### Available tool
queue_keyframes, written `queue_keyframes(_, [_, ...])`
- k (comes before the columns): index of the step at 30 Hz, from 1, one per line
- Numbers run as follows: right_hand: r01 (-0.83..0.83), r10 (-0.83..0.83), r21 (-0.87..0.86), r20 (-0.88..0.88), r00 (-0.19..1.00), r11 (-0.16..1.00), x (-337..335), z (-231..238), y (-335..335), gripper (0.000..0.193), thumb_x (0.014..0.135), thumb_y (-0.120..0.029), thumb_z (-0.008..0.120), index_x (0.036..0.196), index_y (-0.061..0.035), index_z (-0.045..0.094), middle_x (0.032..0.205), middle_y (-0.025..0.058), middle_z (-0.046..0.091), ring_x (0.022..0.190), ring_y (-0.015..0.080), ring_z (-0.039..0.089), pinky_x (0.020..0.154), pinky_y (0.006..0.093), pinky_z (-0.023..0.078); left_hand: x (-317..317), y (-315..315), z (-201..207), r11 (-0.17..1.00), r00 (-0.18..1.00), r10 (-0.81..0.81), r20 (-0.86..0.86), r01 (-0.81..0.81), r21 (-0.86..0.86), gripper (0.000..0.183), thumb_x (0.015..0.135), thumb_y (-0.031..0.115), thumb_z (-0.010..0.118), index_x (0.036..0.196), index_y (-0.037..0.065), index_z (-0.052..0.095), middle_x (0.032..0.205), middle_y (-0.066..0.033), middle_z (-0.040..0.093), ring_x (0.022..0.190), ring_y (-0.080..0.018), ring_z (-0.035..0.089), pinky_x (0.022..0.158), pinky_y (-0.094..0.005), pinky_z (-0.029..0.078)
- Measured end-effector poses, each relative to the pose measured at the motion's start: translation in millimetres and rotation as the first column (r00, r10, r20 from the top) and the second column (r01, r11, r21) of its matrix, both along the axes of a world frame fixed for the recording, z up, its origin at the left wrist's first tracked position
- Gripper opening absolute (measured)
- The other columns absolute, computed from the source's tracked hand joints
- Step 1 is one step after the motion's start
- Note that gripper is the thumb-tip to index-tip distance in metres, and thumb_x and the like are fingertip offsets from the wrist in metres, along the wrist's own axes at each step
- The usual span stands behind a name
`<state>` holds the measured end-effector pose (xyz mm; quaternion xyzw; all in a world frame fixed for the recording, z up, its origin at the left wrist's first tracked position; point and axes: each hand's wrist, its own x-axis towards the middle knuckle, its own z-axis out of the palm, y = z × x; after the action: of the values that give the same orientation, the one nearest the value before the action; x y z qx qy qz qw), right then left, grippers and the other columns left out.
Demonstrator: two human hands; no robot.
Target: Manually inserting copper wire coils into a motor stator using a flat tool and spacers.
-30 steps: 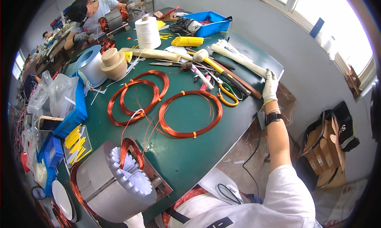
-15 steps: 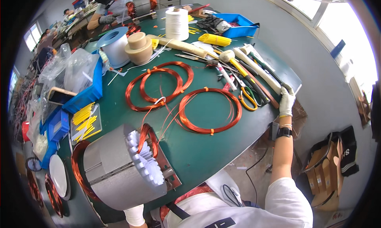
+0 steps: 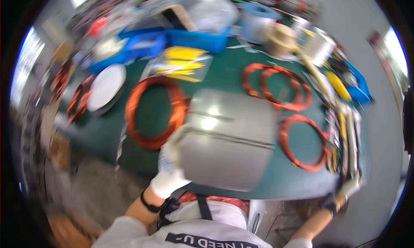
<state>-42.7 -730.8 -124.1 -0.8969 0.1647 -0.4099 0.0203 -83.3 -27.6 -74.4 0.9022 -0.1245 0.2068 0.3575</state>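
Note:
My left hand, in a white glove, lies against the left end of a large grey metal cylinder. Its fingers are blurred and partly hidden at the cylinder's edge. A big copper wire coil stands just beyond this hand, by the cylinder's left end. Over at the table's right edge is my gloved right hand, beside the near ends of several long tools; motion smears its fingers. Right of the cylinder a taped copper wire ring lies flat, with two overlapping copper rings farther back.
Yellow strips lie behind the coil, near blue bins with plastic bags. A white disc stands at the left. Tan tape rolls, a white thread spool and a blue tray occupy the back right.
The view has swung left, so the cylinder now sits mid-picture and the tools at far right. My left hand, mostly hidden before, now shows at the cylinder's left end.

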Motion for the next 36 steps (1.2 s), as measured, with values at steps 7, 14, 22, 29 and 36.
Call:
queue_keyframes(7, [-0.211,0.118,0.501,0.210,0.971,0.839,17,8,8,0.039,0.093,-0.026,0.059,0.121,0.0012,0.061,0.113,0.0227,0.064,0.100,0.0341,0.064,0.083,0.0425,0.055,5,-7,31,0.998,0.995,0.021,-0.098,-0.027,-0.058,0.043,0.076,0.017,0.065,0.114,-0.001,0.058,0.107,-0.0229,0.059,0.089,-0.0412,0.062,0.076,-0.0430,0.051])
queue_keyframes(14, [-0.291,0.313,0.127,-0.215,0.925,0.948,61,67,103,0.020,0.087,-0.019,0.063,0.098,-0.0053,0.073,0.093,0.0179,0.068,0.095,0.0380,0.063,0.087,0.0429,0.048,-41,32,-60,0.906,0.995,0.019,-0.097,0.024,0.424,0.036,0.085,0.023,0.068,0.117,0.007,0.066,0.116,-0.0146,0.066,0.109,-0.0361,0.061,0.098,-0.0494,0.046])
queue_keyframes(22, [-0.098,0.252,0.275,-0.608,0.753,0.956,129,81,103,0.041,0.088,-0.012,0.044,0.124,-0.0099,0.064,0.115,0.0225,0.065,0.106,0.0364,0.062,0.092,0.0414,0.048,-34,35,-73,0.951,0.995,0.100,-0.027,-0.087,0.297,0.055,0.088,0.040,0.069,0.126,0.003,0.058,0.122,-0.0202,0.061,0.115,-0.0436,0.055,0.098,-0.0528,0.042])
queue_keyframes(29, [-0.130,0.315,0.332,-0.597,0.738,0.934,149,71,96,0.039,0.089,-0.012,0.050,0.125,-0.0131,0.065,0.119,0.0166,0.067,0.111,0.0324,0.062,0.094,0.0395,0.048,-27,25,-56,0.928,0.996,0.078,0.037,-0.086,0.364,0.036,0.083,0.020,0.070,0.116,0.006,0.066,0.116,-0.0161,0.065,0.108,-0.0393,0.060,0.094,-0.0509,0.046])
queue_keyframes(36, [-0.122,0.436,0.520,-0.539,0.721,0.845,142,91,107,0.038,0.086,-0.009,0.049,0.120,-0.0056,0.067,0.111,0.0175,0.069,0.102,0.0290,0.065,0.090,0.0341,0.049,-25,24,-52,0.927,0.996,0.078,0.030,-0.084,0.364,0.036,0.083,0.020,0.070,0.116,0.006,0.066,0.116,-0.0161,0.065,0.109,-0.0392,0.060,0.095,-0.0506,0.046])
